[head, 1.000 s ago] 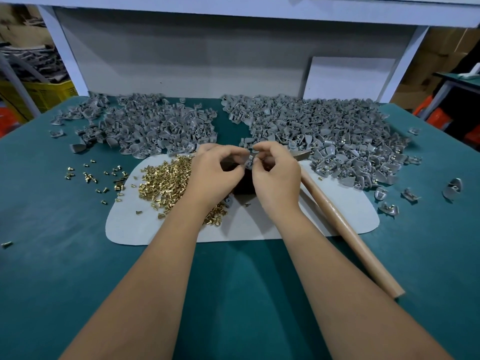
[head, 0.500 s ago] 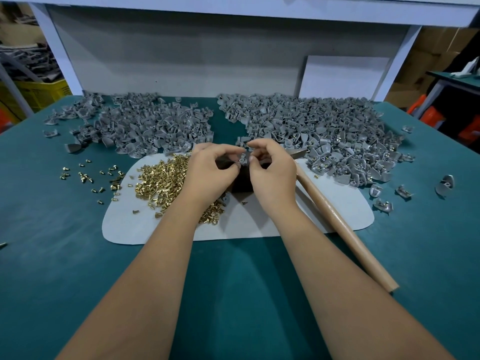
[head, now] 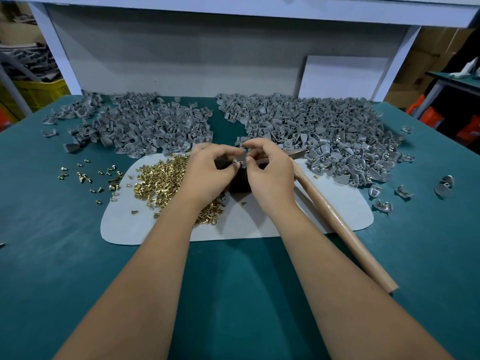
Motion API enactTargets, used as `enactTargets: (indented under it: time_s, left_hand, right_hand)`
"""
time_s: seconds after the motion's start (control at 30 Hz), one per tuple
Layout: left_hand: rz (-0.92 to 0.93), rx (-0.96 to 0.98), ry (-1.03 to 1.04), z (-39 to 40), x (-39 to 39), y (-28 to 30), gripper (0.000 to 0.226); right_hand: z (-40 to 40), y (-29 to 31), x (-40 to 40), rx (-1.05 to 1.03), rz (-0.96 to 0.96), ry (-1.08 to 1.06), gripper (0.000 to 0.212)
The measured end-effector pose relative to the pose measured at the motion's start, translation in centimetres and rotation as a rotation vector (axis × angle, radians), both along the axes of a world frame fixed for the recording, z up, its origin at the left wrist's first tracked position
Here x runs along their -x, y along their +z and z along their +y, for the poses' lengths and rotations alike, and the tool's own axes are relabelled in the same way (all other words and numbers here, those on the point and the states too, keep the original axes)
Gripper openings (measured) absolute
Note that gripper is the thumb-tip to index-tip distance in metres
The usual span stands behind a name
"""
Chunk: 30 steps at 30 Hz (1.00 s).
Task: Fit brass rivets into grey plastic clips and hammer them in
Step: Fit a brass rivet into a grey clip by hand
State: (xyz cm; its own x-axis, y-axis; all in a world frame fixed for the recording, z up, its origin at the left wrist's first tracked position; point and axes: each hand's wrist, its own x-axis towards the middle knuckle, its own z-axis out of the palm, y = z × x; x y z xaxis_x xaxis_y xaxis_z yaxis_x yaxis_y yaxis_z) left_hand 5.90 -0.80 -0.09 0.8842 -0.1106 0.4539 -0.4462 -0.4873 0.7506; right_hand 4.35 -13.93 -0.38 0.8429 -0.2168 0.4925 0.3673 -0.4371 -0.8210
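Note:
My left hand (head: 207,172) and my right hand (head: 270,172) meet fingertip to fingertip over a dark block (head: 240,181) on the pale mat (head: 259,219). Between the fingertips is pinched a small grey clip (head: 240,162); whether a rivet sits in it is too small to tell. A heap of brass rivets (head: 161,180) lies on the mat, left of my left wrist. The hammer (head: 337,224) lies on the mat to the right, with its wooden handle pointing toward me and its head behind my right hand.
Two big heaps of grey clips fill the back of the green table, one on the left (head: 140,126) and one on the right (head: 324,136). Loose rivets (head: 85,175) are scattered left of the mat. A few single clips (head: 402,192) lie at the right.
Both hands stay together over the block, and the fingertips have shifted slightly on the clip. The hammer has not moved.

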Motion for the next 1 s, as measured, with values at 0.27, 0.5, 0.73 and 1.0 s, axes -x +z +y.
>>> enactTargets:
  time_s: [0.27, 0.5, 0.73, 1.0]
  left_hand:
    - [0.001, -0.016, 0.074, 0.3, -0.3, -0.1, 0.011]
    - [0.009, 0.003, 0.007, 0.6, -0.5, 0.0, 0.008]
    - [0.054, 0.032, 0.023, 0.5, -0.6, -0.2, 0.007]
    - [0.034, 0.051, 0.002, 0.6, -0.4, 0.1, 0.007]
  right_hand:
    - [0.2, 0.3, -0.1, 0.069, 0.004, 0.068, 0.038]
    - [0.2, 0.3, -0.2, 0.206, -0.006, 0.049, 0.043]
    - [-0.2, 1.7, -0.4, 0.442, -0.001, 0.127, 0.057]
    - [-0.2, 2.4, -1.3, 0.421, 0.146, 0.116, 0.050]
